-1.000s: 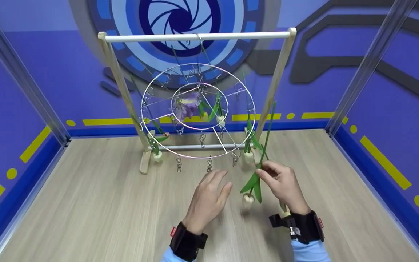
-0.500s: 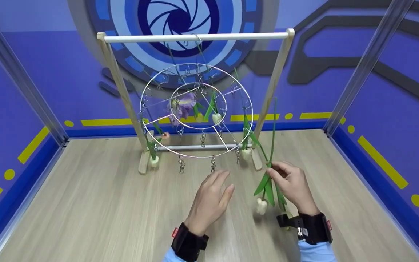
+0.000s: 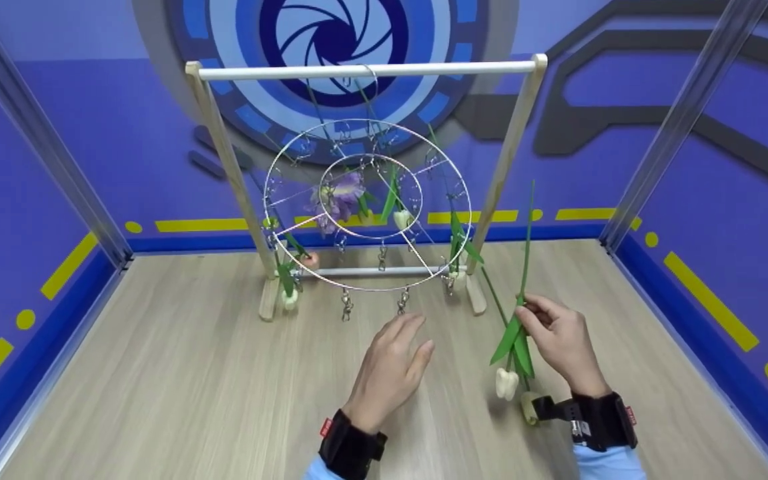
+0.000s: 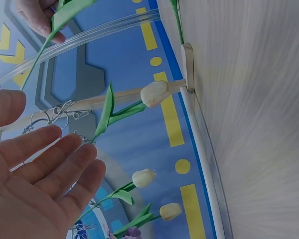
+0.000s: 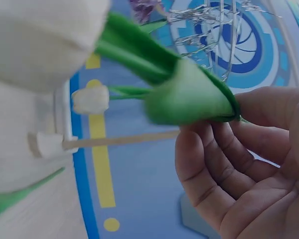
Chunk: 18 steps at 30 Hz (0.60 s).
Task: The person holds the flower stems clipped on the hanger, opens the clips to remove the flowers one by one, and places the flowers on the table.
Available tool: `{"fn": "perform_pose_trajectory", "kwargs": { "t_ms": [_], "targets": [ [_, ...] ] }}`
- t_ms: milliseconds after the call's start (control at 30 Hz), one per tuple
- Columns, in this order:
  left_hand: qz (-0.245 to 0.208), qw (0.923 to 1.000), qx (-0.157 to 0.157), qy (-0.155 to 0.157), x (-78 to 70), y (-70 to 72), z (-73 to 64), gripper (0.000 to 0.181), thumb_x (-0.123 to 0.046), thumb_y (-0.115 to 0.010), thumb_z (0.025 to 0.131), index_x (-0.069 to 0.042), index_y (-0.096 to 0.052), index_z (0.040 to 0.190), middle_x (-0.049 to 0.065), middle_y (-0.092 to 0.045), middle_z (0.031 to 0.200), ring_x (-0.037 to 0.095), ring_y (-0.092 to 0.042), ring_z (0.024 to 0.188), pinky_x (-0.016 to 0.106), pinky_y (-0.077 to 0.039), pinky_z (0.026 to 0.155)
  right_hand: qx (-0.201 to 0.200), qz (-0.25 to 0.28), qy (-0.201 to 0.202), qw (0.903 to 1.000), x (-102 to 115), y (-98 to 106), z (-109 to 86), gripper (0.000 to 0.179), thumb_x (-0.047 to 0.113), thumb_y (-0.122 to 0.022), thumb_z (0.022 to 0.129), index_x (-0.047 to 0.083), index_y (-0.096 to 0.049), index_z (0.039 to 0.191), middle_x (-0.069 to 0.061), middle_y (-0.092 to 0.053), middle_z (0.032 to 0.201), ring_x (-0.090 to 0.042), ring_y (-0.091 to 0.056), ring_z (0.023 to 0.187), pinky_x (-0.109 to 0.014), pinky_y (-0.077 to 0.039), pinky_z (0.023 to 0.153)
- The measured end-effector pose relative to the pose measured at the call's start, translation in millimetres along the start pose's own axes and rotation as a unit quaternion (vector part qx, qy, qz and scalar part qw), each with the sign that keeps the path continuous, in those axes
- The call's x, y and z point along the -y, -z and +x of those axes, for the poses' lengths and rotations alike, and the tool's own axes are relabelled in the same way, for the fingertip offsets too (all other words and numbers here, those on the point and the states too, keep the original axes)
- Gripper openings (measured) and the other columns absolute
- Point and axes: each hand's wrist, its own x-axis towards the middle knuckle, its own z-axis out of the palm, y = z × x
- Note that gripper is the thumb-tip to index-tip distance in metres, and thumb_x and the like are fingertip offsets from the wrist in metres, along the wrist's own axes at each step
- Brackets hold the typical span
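My right hand (image 3: 561,343) pinches the green stem of a white artificial tulip (image 3: 506,385), right of the hanger. Its bloom points down and its stem stands up above my fingers; in the right wrist view the bloom (image 5: 40,40) looms close. Under it, a second pale tulip (image 3: 529,408) lies on the table, partly hidden by the wrist strap. My left hand (image 3: 391,370) holds nothing, fingers loosely extended, just below the front clips (image 3: 403,301) of a round wire hanger (image 3: 367,290). In the left wrist view, its palm (image 4: 35,199) shows beside the hanging tulips.
The hanger hooks over the white bar (image 3: 424,69) of a wooden stand (image 3: 507,153). Clipped upside down on it are several white tulips (image 3: 289,299), a purple flower (image 3: 339,200) and a peach-coloured one (image 3: 311,260). Blue panels (image 3: 691,220) enclose the wooden table (image 3: 177,373).
My right hand has moved rightward with the tulip, away from the hanger. The hanger has turned slightly, its front clips shifting right. My left hand has stayed nearly in place.
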Motion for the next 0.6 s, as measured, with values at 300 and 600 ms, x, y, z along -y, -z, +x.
{"fn": "perform_pose_trajectory", "kwargs": {
  "t_ms": [300,600],
  "targets": [
    [0.009,0.9999,0.007,-0.004,-0.7,-3.8,-1.3,0.036,-0.020,-0.063,0.102,0.004,-0.065,0.130,0.018,-0.066,0.128,0.031,-0.063,0.122,0.045,-0.049,0.106,0.023,-0.048,-0.014,0.9985,-14.6,14.6,2.3,0.026,0.000,-0.067,0.098,-0.007,-0.070,0.122,-0.010,-0.073,0.091,-0.005,-0.067,0.072,-0.015,-0.052,0.065],
    [0.011,0.9999,0.004,-0.011,-0.9,-6.9,-1.7,0.034,-0.018,-0.064,0.102,0.003,-0.066,0.128,0.018,-0.067,0.127,0.031,-0.064,0.120,0.045,-0.051,0.103,0.066,-0.100,-0.035,0.9922,-22.6,20.7,8.0,0.026,0.007,-0.065,0.101,-0.003,-0.070,0.124,-0.008,-0.073,0.095,-0.015,-0.069,0.083,-0.025,-0.052,0.076]
  ]
}}
